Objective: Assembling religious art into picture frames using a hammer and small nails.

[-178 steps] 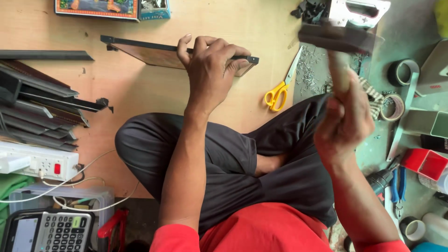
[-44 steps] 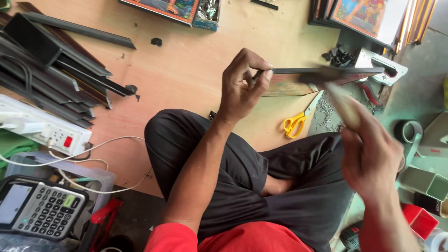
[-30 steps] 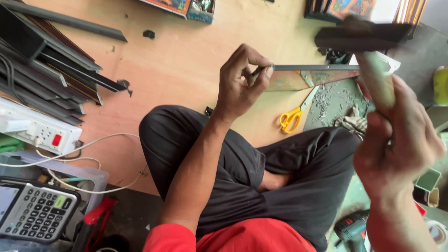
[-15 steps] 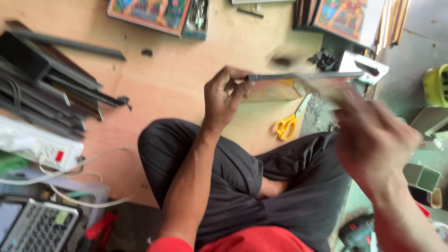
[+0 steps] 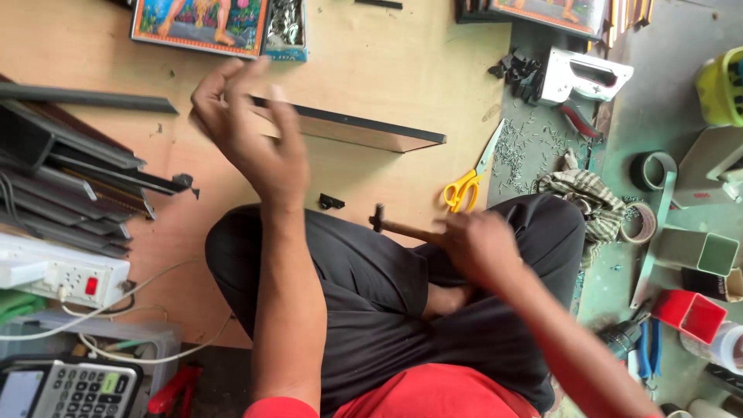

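Right hand [image 5: 481,246] grips the wooden handle of a small hammer [image 5: 395,227], whose dark head juts out to its left over the knee. Left hand [image 5: 246,128] hangs raised with fingers loosely spread, holding nothing, just in front of the dark frame strip [image 5: 364,133] lying on the plywood board [image 5: 371,62]. Yellow-handled scissors [image 5: 467,183] lie just beyond the right hand.
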